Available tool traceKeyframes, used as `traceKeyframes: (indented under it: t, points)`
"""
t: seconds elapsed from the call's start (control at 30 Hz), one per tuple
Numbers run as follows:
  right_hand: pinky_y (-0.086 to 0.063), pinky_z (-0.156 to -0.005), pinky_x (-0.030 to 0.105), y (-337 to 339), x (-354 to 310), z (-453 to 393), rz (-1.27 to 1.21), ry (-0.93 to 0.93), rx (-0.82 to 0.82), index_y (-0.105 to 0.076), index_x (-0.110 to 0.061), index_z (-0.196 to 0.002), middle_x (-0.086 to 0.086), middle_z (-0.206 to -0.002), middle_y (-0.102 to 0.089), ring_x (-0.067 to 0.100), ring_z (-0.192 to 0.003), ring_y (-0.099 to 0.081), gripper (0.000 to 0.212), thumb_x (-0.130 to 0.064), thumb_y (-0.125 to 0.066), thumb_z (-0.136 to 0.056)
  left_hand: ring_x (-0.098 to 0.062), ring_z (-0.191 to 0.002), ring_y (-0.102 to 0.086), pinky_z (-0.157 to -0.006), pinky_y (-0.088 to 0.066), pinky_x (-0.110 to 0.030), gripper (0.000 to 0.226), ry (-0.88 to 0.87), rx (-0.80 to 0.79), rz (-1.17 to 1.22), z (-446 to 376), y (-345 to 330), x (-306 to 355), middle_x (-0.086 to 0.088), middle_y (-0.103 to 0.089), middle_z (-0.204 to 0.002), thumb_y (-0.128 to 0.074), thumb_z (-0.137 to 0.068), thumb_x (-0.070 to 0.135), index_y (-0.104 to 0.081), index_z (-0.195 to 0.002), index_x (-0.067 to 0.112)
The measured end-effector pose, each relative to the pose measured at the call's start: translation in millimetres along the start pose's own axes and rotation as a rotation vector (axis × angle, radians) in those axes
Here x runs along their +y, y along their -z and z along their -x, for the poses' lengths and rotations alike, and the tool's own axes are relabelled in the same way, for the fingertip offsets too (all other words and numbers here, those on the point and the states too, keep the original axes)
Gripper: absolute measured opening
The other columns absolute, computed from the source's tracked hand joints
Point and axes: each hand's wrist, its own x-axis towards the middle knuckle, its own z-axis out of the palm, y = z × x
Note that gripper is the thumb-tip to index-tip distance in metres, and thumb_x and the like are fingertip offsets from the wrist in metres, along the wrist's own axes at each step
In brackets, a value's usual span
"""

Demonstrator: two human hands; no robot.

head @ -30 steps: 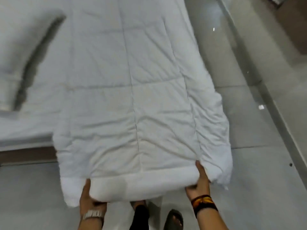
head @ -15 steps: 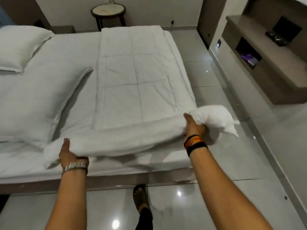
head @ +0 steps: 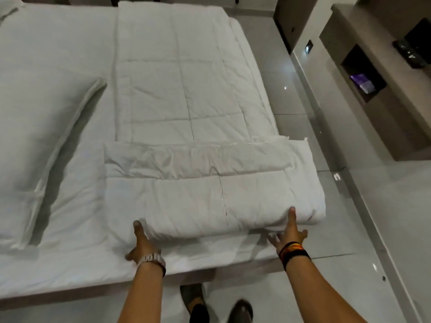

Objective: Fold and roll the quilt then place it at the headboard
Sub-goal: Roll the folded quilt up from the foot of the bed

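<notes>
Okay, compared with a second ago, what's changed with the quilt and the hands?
The near end of the white quilted quilt, then hanging off the bed's foot, has been lifted and folded away from the person onto the white bed, forming a thick fold. The left hand and right hand have loosened and now press its near edge. The long strip and white pillow stayed put.

We see a white bed (head: 70, 259) carrying a pillow (head: 35, 141) at left and the quilt (head: 186, 89) at right.

quilt (head: 186, 94) on bed (head: 58, 43) (near end folded over), pillow (head: 39, 136) left
</notes>
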Motion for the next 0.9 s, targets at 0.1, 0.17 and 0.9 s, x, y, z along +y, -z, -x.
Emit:
traceKeyframes:
  t: [0.1,0.17,0.9]
  points:
    - [-0.047,-0.102,0.073,-29,-9,-14,-0.032,0.032,-0.126,0.001,-0.055,-0.161,0.005,-0.163,-0.041,0.041,-0.140,-0.049,0.126,-0.060,-0.088,-0.072,-0.037,-0.143,-0.046,-0.109,-0.047,-0.052,0.133,0.061,-0.041,0.290,-13,-25,4,-0.010,-0.033,-0.165,-0.080,-0.066,0.077,-0.007,-0.165,0.027]
    - [-0.043,-0.105,0.077,-49,-9,-20,-0.039,0.050,-0.042,0.008,-0.049,-0.163,0.002,-0.167,-0.035,0.038,-0.144,-0.045,0.142,-0.055,-0.095,-0.065,-0.038,-0.149,-0.039,-0.117,-0.039,-0.055,0.127,0.057,-0.082,0.239,-23,-36,10,-0.012,-0.030,-0.168,-0.069,-0.068,0.087,-0.013,-0.165,0.027]
    - [-0.030,-0.114,0.028,39,66,76,0.055,0.350,-0.056,-0.013,-0.019,-0.166,0.007,-0.162,-0.040,0.024,-0.142,-0.047,0.132,-0.013,-0.099,-0.066,-0.021,-0.111,-0.065,-0.097,-0.055,-0.039,0.072,-0.346,0.061,0.302,30,120,16,0.001,-0.066,-0.130,-0.093,-0.071,0.015,-0.063,-0.137,0.014]
